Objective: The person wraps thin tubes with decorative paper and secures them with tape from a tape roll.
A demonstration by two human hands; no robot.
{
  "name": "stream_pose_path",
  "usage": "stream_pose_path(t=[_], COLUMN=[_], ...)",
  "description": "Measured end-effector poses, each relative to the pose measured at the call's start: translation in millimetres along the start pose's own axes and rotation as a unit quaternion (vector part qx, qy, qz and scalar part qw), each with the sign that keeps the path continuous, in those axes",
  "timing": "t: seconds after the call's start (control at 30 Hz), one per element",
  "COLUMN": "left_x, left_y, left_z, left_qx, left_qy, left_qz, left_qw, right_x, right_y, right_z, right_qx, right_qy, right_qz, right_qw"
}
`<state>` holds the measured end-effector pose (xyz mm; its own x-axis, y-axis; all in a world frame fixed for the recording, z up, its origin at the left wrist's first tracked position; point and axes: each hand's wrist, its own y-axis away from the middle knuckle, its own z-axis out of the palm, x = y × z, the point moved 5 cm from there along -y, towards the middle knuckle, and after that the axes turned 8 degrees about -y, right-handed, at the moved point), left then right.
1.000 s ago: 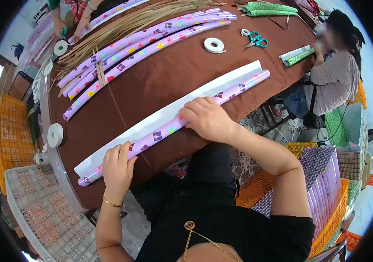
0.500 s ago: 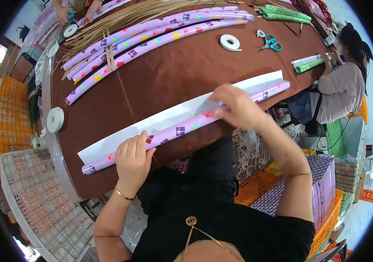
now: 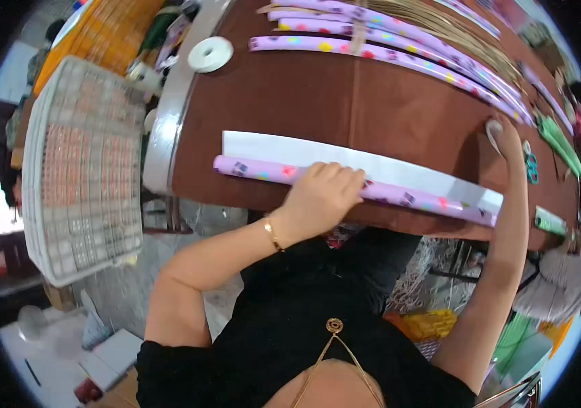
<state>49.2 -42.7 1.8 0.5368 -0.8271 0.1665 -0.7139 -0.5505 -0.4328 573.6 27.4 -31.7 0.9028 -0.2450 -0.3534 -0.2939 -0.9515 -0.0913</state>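
A partly rolled purple patterned sheet [image 3: 399,194] lies along the near edge of the brown-covered table, with a strip of its white underside showing on the far side. My left hand [image 3: 328,197] is wrapped over the roll, left of its middle. Stretched out to the right, my right hand [image 3: 507,139] has its fingers on a white tape roll [image 3: 493,134] beyond the sheet. Teal-handled scissors [image 3: 531,163] lie just right of that hand. Another white tape roll [image 3: 210,54] is at the table's left edge.
Finished purple rolls [image 3: 399,56] lie at the far side beside brown strips [image 3: 467,34]. Green rolls [image 3: 559,144] are at the far right. A white crate [image 3: 86,170] stands left of the table. A co-worker in grey [image 3: 554,289] is at the right.
The view has turned toward the left. My right hand has left the purple roll and reached across to the tape roll. My left hand stays on the purple roll, nearer its middle.
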Motion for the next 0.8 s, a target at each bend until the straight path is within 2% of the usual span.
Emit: stream_pose_path(t=[0.03, 0.1, 0.13, 0.2, 0.23, 0.27, 0.3, 0.43, 0.57, 0.6, 0.63, 0.7, 0.77, 0.8], left_x=[5.7, 13.4, 14.7, 16.6, 16.1, 15.2, 13.8, 2.1, -27.8, -36.8, -43.0, -44.2, -40.2, -40.4], left_y=[3.0, 3.6, 4.4, 1.1, -1.3, -2.9, -3.1, -1.6, 10.9, 15.1, 19.1, 23.4, 22.8, 21.6], left_z=[0.6, 0.8, 0.7, 1.3, -0.1, 1.3, 2.3, -5.9, -21.6, -27.8, -31.7, -30.0, -27.2, -27.2], left_qx=[-0.001, -0.004, -0.005, 0.009, 0.01, -0.024, -0.058, -0.056, -0.08, -0.078, -0.076, -0.084, -0.047, -0.045], left_qy=[0.005, 0.011, 0.012, 0.01, 0.011, 0.012, 0.014, 0.03, 0.025, 0.018, 0.013, 0.014, -0.001, 0.003], left_qz=[0.008, 0.007, 0.009, 0.013, 0.009, 0.008, 0.008, -0.003, -0.022, -0.037, -0.052, -0.065, -0.078, -0.078], left_qw=[1.0, 1.0, 1.0, 1.0, 1.0, 1.0, 0.998, 0.998, 0.996, 0.996, 0.996, 0.994, 0.996, 0.996], right_x=[-1.5, -41.2, -54.4, -60.6, -78.4, -106.5, -144.9, -303.8, -361.5, -376.0, -379.1, -382.2, -386.6, -392.7], right_y=[2.2, 12.8, 14.8, 21.8, 25.7, 28.4, 35.7, 89.2, 107.7, 112.4, 110.9, 111.5, 106.0, 103.4], right_z=[-7.1, -25.7, -29.5, -25.2, -20.7, -7.4, 1.9, 32.1, 63.1, 62.2, 65.2, 80.2, 88.9, 92.1], right_qx=[-0.001, -0.082, -0.085, -0.137, -0.139, -0.125, -0.107, -0.168, -0.281, -0.26, -0.262, -0.333, -0.362, -0.381], right_qy=[0.079, 0.101, 0.104, -0.081, -0.079, -0.254, -0.421, -0.636, -0.701, -0.697, -0.696, -0.669, -0.663, -0.677], right_qz=[0.033, 0.185, 0.178, 0.266, 0.263, 0.202, 0.136, 0.12, 0.117, 0.162, 0.163, 0.236, 0.221, 0.18], right_qw=[0.996, 0.974, 0.975, 0.951, 0.951, 0.937, 0.89, 0.744, 0.644, 0.648, 0.648, 0.621, 0.617, 0.604])
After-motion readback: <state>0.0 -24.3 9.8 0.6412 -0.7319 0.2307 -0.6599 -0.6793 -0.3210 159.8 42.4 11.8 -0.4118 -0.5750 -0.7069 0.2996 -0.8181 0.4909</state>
